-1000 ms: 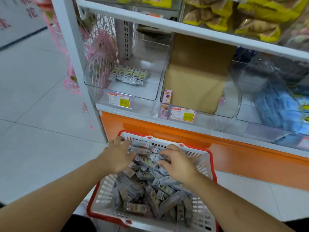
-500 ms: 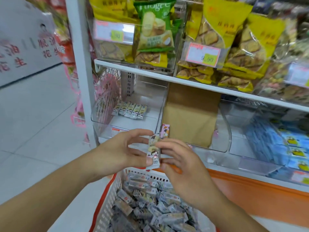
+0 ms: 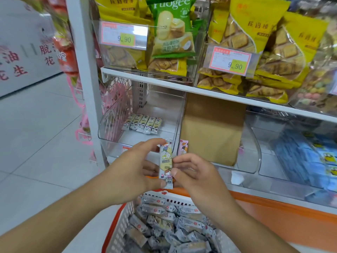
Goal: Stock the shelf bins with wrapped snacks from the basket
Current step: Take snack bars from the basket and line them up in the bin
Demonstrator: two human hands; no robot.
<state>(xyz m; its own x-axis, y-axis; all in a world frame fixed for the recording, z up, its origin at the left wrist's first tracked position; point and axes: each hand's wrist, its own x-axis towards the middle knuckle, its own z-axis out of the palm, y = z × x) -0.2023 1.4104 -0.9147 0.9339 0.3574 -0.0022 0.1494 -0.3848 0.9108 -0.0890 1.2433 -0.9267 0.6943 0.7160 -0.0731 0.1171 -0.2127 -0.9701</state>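
Open tiled floor (image 3: 36,143) at far left, beside the white shelf upright (image 3: 80,70).

Left clear bin (image 3: 109,141) on the lower shelf: five wrapped snacks in a row (image 3: 143,124), lying side by side toward the back left; the rest of the bin floor is bare in front of and right of them. Its front lip is low and curved.

Left hand (image 3: 131,172) just in front of that bin's lip, above the basket. Forefinger curled over the top of the wrapped snack bar (image 3: 166,164), thumb at its lower end: clamped on it. The bar stands upright, long and narrow, pale wrapper with cartoon children and a yellow middle patch.

Right hand (image 3: 197,176) pinches the same bar from the other side, thumb pressed on its lower half, other fingers loosely curled behind.

Basket (image 3: 116,232) below the hands, white mesh with an orange-red rim, heaped with grey-silver wrapped snacks (image 3: 169,221).

Middle bin (image 3: 255,161): brown cardboard piece (image 3: 211,128) standing against the back; a pink-wrapped bar (image 3: 183,147) upright at the divider.

Right bin: blue packets (image 3: 300,157), blurred.

Upper shelf: yellow biscuit bags (image 3: 255,33), one green bag (image 3: 172,26), two 9.90 price tags (image 3: 125,34).
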